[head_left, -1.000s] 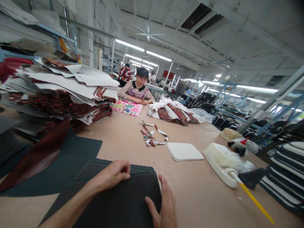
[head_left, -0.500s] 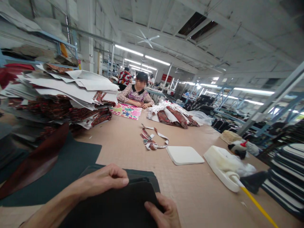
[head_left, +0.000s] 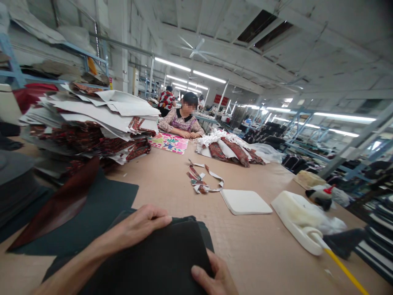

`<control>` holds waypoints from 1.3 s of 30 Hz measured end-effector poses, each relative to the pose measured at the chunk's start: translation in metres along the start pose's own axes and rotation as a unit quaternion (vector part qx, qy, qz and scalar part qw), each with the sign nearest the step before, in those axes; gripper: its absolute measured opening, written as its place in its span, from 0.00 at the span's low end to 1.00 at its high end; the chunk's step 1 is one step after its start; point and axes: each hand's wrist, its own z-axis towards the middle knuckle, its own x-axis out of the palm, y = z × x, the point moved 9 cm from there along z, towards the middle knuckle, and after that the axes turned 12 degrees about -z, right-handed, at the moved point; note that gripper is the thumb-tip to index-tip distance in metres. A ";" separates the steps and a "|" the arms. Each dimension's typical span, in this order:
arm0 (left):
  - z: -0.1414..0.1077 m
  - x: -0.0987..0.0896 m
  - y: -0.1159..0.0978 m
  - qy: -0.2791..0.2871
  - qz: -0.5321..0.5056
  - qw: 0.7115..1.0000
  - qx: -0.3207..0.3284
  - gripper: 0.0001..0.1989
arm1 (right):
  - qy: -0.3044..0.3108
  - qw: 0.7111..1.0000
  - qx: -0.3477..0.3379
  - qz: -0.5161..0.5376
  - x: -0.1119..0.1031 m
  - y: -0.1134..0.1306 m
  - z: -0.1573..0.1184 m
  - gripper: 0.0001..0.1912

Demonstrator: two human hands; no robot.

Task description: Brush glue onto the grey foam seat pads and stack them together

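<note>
A stack of black sheets (head_left: pixel 159 258), seemingly fabric or thin leather, lies at the near edge of the table. My left hand (head_left: pixel 149 221) is closed on the stack's far edge, thumb pressed against the fingers. At the right edge, my right hand (head_left: pixel 216 270) grips the sheets with its thumb on top and its fingers hidden underneath. Left of the stack, a dark green sheet (head_left: pixel 113 200) lies flat, with a glossy brown-red piece (head_left: pixel 61 209) folded over on it.
Patterned pieces and white sheets (head_left: pixel 101 110) are piled high at left. Ahead lie patterned strips (head_left: pixel 199 180), a white pad (head_left: pixel 245 202) and bundled brown pieces (head_left: pixel 233 149). A cut-open white jug (head_left: pixel 297 221) with a yellow-handled tool stands right. A co-worker (head_left: pixel 181 119) sits opposite.
The view has swung slightly left, so the scene sits further right. My left hand's fingers have flattened down onto the stack's far edge; the right hand keeps its hold.
</note>
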 end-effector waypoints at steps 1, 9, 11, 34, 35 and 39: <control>-0.001 0.000 0.003 0.029 -0.042 0.999 -0.017 0.26 | -0.002 1.000 0.002 -0.004 -0.002 -0.003 0.000 0.24; -0.012 -0.008 0.020 0.097 -0.033 0.994 -0.041 0.20 | -0.063 0.996 0.056 0.034 -0.017 -0.023 -0.003 0.25; -0.015 -0.012 0.026 0.097 -0.038 0.993 -0.050 0.19 | -0.081 0.992 0.081 0.049 -0.023 -0.029 -0.006 0.25; -0.065 -0.010 0.110 -0.022 -0.285 0.943 -0.168 0.20 | -0.182 0.966 0.170 0.069 -0.085 -0.039 -0.007 0.24; -0.065 -0.011 0.112 -0.029 -0.289 0.941 -0.172 0.20 | -0.178 0.967 0.168 0.065 -0.085 -0.039 -0.007 0.24; -0.066 -0.012 0.120 -0.074 -0.271 0.941 -0.190 0.22 | -0.170 0.969 0.170 0.065 -0.083 -0.045 -0.007 0.26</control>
